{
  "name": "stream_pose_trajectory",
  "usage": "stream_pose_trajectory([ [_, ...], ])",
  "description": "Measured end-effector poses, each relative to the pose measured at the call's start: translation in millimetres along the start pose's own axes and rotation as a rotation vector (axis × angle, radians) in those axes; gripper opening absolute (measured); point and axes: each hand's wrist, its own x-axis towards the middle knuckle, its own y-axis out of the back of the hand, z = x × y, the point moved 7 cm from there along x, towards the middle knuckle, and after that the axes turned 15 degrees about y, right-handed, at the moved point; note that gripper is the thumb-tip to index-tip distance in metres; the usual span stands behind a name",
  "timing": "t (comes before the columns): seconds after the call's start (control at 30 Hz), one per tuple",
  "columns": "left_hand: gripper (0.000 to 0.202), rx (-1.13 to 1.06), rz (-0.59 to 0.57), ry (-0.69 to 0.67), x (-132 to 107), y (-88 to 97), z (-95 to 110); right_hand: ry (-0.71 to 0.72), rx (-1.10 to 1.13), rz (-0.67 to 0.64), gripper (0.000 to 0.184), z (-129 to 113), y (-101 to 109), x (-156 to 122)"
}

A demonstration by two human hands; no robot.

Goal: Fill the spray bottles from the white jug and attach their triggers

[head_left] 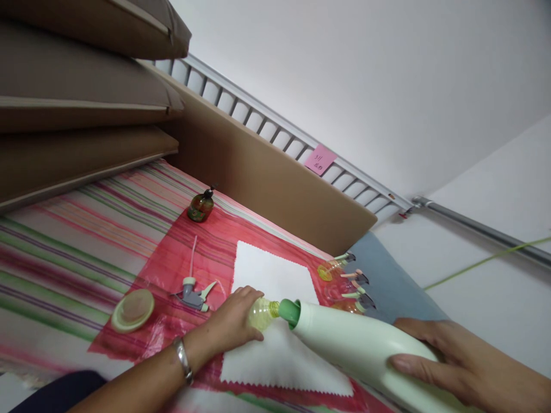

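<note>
My left hand is wrapped around a small clear yellowish bottle with a bare threaded neck, above a white zigzag-edged cloth. In my right hand is a large pale green bottle, tilted so its green spout meets or nearly meets the small bottle's mouth. Whether liquid flows cannot be made out. Left of my left hand lies a grey and green trigger spray head with its tube. A round pale green cap rests farther left.
Several clear spray bottles lie at the cloth's right. A dark green pump bottle stands farther back on the red sheet. Brown cushions are stacked at left. A tan board and radiator run behind.
</note>
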Motion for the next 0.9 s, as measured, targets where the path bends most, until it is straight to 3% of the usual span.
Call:
stream_pose_trajectory([
  [0.9, 0.073, 0.030, 0.023, -0.050, 1.9, -4.3, -4.5, -0.016, 0.002, -0.065, 0.025, -8.8, 1.4, -1.5],
])
